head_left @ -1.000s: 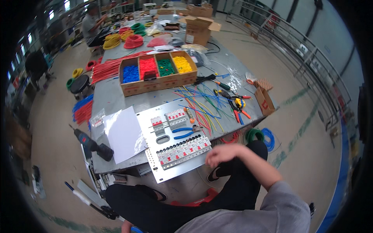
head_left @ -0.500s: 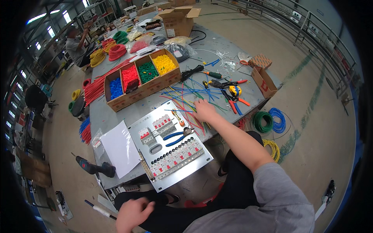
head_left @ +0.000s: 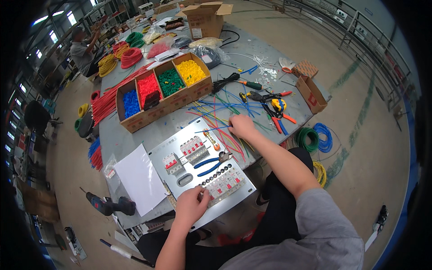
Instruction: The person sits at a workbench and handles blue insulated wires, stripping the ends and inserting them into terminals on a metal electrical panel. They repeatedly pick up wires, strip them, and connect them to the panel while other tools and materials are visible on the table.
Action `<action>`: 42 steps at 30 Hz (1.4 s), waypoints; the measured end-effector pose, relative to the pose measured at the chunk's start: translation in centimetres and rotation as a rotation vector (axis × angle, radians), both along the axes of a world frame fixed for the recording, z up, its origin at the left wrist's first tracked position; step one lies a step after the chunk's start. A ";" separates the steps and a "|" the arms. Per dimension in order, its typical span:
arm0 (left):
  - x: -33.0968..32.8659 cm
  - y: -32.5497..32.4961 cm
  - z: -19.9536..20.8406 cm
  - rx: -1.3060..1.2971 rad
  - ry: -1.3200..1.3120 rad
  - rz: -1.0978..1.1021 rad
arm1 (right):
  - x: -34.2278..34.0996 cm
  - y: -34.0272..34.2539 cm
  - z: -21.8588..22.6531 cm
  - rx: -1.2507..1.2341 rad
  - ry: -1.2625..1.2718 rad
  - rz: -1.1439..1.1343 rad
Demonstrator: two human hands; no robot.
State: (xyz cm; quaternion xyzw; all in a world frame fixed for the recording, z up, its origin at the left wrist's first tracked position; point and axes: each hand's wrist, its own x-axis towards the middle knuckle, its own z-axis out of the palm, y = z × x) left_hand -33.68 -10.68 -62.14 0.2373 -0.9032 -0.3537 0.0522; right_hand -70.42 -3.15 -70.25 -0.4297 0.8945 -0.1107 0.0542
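Note:
Between the closed fingers of my right hand (head_left: 241,126) is a blue wire (head_left: 216,129), its end pointing left over the top of a metal mounting plate (head_left: 168,141). My left hand (head_left: 191,206) rests at the left end of the lower row of circuit breakers (head_left: 227,183), fingers curled together; what they hold, if anything, is hidden. A row of black round terminals borders these breakers. Higher on the plate are a breaker block (head_left: 194,149), a smaller breaker (head_left: 173,164) and a brass terminal strip (head_left: 211,140). Blue-handled cutting pliers (head_left: 209,165) lie across the plate.
A divided cardboard box (head_left: 164,104) holds blue, red, green and yellow caps. Loose wires, a screwdriver (head_left: 250,84), more pliers (head_left: 276,118) and a yellow tool (head_left: 279,105) lie to the right. White paper (head_left: 140,180) and a cordless drill (head_left: 110,204) are left. A person (head_left: 83,51) sits far left.
My left hand has come up from my lap onto the lower breaker row. My right hand has shifted slightly right, with the blue wire in its fingers.

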 end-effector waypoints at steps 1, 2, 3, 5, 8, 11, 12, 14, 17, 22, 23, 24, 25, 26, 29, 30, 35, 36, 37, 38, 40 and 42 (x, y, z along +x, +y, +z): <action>-0.2 0.0 0.0 0.025 0.005 0.027 | -0.3 0.4 -0.2 -0.011 -0.037 0.017; -0.4 -0.1 -0.3 0.022 0.028 0.048 | -0.8 0.7 -0.2 -0.007 -0.058 0.026; -0.7 -0.4 -0.5 0.020 0.051 0.069 | -1.6 0.9 -0.1 -0.003 -0.079 0.034; -1.0 -1.1 -1.1 0.024 0.070 0.119 | -1.9 0.6 0.8 -0.008 -0.139 -0.004; -1.2 -1.5 -1.0 0.103 0.049 0.174 | -0.8 0.6 3.5 -0.021 -0.238 -0.086; -1.3 -2.2 -1.6 0.171 0.024 0.207 | -0.5 2.2 6.1 -0.054 -0.298 -0.065; -1.5 -2.4 -1.8 0.209 0.044 0.229 | -0.2 2.8 6.9 -0.076 -0.326 -0.057; -2.1 -2.7 -2.3 0.288 0.084 0.256 | 0.6 4.0 7.2 -0.142 -0.423 0.012; -3.1 -3.1 -3.9 0.402 0.297 0.162 | 4.5 4.2 6.9 -0.259 -0.713 0.208; -5.0 -2.0 -5.2 0.763 0.575 0.024 | 14.8 3.3 8.7 -0.029 -0.968 0.624; -4.6 -2.1 -4.4 0.772 0.505 -0.026 | 14.9 3.5 8.9 0.022 -0.963 0.625; -4.8 -2.1 -4.8 0.782 0.539 -0.012 | 14.9 3.5 9.2 0.073 -0.959 0.627; -5.0 -2.0 -5.0 0.784 0.575 0.005 | 14.7 3.1 9.9 0.121 -0.952 0.636; -5.5 -1.9 -4.9 0.789 0.615 0.010 | 12.3 2.7 8.6 0.283 -1.011 0.555; -5.9 -2.2 -3.6 1.019 0.632 0.212 | 3.1 1.5 8.4 0.111 -0.547 0.179; -6.3 -2.4 -3.4 1.059 0.630 0.240 | -0.8 1.2 7.7 0.089 -0.439 -0.003; -6.4 -3.2 -2.0 1.248 0.618 0.228 | -7.7 1.5 2.1 0.176 0.020 -0.360; -6.5 -3.5 -1.9 1.299 0.639 0.213 | -7.9 1.0 1.6 0.161 0.026 -0.353; -6.4 -3.7 -2.0 1.353 0.658 0.205 | -7.9 0.5 0.9 0.152 0.028 -0.344; -6.6 -3.8 -1.9 1.414 0.674 0.185 | -8.4 0.5 0.1 0.145 0.035 -0.346; -6.7 -4.3 -1.7 1.502 0.677 0.201 | -8.7 0.2 -0.9 0.131 0.117 -0.375; -6.7 -4.8 -1.6 1.584 0.685 0.222 | -8.8 -0.2 -1.2 0.137 0.151 -0.391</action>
